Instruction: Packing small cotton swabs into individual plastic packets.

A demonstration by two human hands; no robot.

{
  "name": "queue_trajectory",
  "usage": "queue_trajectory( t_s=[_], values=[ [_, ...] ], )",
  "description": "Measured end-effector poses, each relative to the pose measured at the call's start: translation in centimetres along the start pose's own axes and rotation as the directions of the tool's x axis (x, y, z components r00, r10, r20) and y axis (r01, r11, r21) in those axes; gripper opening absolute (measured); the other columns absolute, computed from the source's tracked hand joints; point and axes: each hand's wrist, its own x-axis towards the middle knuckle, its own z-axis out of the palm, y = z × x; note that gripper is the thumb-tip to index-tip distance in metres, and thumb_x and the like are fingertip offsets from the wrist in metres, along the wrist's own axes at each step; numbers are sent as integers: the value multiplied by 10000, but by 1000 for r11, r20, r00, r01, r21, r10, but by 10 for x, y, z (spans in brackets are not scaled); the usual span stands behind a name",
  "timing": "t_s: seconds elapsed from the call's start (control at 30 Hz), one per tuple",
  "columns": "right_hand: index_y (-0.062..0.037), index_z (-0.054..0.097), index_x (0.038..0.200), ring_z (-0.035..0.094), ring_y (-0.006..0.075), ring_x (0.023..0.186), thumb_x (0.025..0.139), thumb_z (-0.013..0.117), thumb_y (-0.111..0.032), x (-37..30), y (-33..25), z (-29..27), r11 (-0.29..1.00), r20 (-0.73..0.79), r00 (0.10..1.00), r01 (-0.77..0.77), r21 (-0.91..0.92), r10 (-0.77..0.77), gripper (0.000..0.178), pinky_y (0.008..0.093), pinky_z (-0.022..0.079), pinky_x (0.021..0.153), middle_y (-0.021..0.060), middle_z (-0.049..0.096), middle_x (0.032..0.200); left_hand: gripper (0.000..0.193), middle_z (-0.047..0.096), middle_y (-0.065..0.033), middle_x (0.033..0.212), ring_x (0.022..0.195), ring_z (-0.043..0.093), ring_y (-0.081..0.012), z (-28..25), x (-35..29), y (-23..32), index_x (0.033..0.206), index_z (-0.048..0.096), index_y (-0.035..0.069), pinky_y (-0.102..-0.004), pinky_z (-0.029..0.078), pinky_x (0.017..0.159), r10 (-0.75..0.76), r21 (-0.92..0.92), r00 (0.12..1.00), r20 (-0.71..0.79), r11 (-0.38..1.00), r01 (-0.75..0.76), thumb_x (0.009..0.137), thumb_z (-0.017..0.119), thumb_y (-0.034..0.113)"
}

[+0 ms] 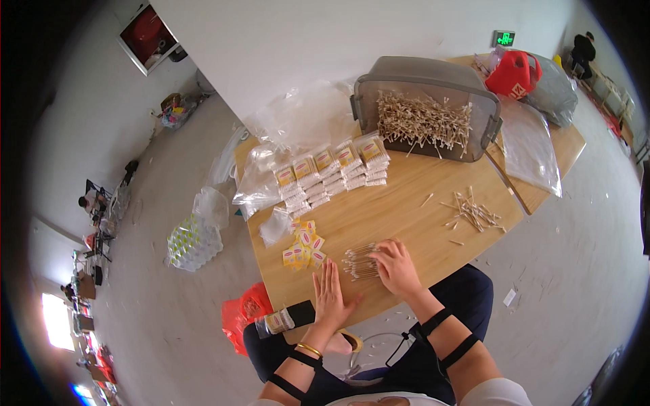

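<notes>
A row of cotton swabs [359, 262] lies side by side on the wooden table [413, 196], close to its front edge. My right hand [398, 271] bends over the right end of this row, its curled fingers closed on some of the swabs. To the left of the row, my left hand [330, 298] rests flat on the tabletop, fingers stretched out and thumb apart, holding nothing. Just beyond its fingertips are small yellow-and-white cards [305, 247] in a loose heap. A looser pile of cotton swabs [474, 213] is spread to the right.
Stacked packets of swabs [332, 169] stand at the back, beside clear plastic bags [261, 172]. A grey bin [433, 74] on its side holds many swabs. One packet [276, 323] lies on a black piece at the front left. A red container [513, 74] stands far right.
</notes>
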Motion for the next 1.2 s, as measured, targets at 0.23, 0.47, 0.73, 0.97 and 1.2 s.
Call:
queue_trajectory(
  t_s=[0.23,0.47,0.73,0.97,1.2],
  values=[
    [-96,700,1111,466,344,1269,827,634,-63,5,-18,6,991,106,994,42,-124,-29,294,476,421,1069,102,550,1288,1012,197,-227,1634,1529,162,-395,14,-9,17,1571,155,-22,-591,89,1227,4,-31,999,-41,999,-5,846,740,374],
    [-94,700,1099,466,356,1282,815,651,-77,7,-20,4,980,149,989,51,-192,-22,288,486,394,1103,115,557,1284,861,246,-189,1622,1520,197,-373,18,-1,27,1550,259,-25,-593,108,1225,75,69,997,-2,995,-74,917,624,432],
    [-98,704,1068,462,363,1278,824,611,-43,9,-18,9,981,139,990,48,-186,-22,267,491,418,1060,110,552,1291,808,245,-148,1639,1536,183,-321,24,10,25,1564,261,-5,-584,89,1231,83,224,995,49,970,-92,995,464,531],
    [-131,716,1058,449,360,1287,815,622,-33,2,-14,12,988,201,980,45,-150,-14,279,502,390,1081,93,539,1275,813,265,-142,1631,1534,203,-297,18,-5,25,1550,298,-7,-598,94,1224,96,223,993,72,969,-110,974,507,529],
    [-142,716,1115,452,345,1291,813,628,-44,17,-3,7,980,135,991,51,-193,-25,330,491,367,1108,97,537,1303,800,316,-138,1593,1514,248,-290,17,-8,27,1549,304,7,-602,94,1224,126,224,991,35,966,-131,973,518,520]
  ],
)
